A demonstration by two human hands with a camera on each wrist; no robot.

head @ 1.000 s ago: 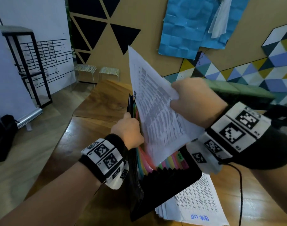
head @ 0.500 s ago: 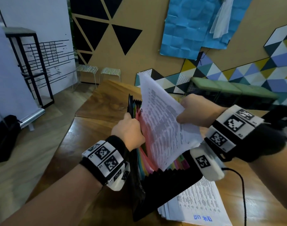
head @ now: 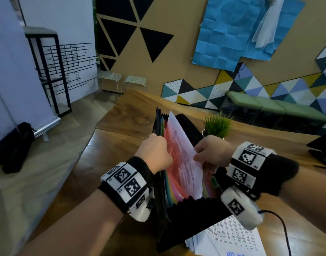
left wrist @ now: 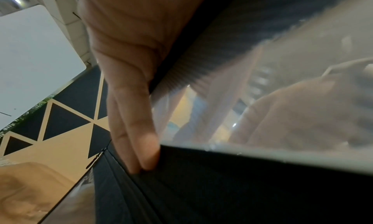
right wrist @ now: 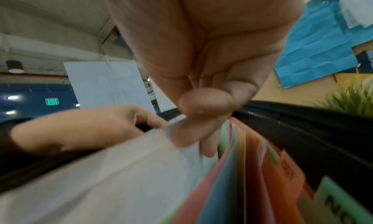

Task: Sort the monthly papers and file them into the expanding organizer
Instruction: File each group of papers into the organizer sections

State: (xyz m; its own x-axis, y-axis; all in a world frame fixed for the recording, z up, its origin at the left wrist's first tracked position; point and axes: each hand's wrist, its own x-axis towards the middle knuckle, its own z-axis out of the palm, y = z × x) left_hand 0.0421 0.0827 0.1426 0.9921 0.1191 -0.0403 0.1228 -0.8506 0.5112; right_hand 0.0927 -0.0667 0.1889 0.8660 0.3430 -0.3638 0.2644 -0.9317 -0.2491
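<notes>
A black expanding organizer (head: 191, 215) stands open on the wooden table (head: 110, 145), its coloured dividers (right wrist: 262, 171) fanned out. My left hand (head: 154, 152) grips the organizer's left wall at its top edge, fingers (left wrist: 129, 131) running along the black flap (left wrist: 222, 187). My right hand (head: 212, 152) pinches the edge of a printed sheet (head: 182, 163) between thumb and fingers (right wrist: 203, 109). The sheet (right wrist: 121, 171) stands tilted in a pocket near the left side, its lower part hidden among the dividers. A stack of printed papers (head: 228, 239) lies flat under the organizer's near right corner.
A small green potted plant (head: 217, 124) stands just behind the organizer. A dark flat device (head: 323, 145) sits at the table's right edge, and a black cable (head: 284, 228) trails from my right wrist. The table's left edge drops to the floor (head: 47, 163).
My right hand has come down with the sheet, which has slid from high above the organizer deep into a pocket. My left hand has stayed on the organizer's left wall.
</notes>
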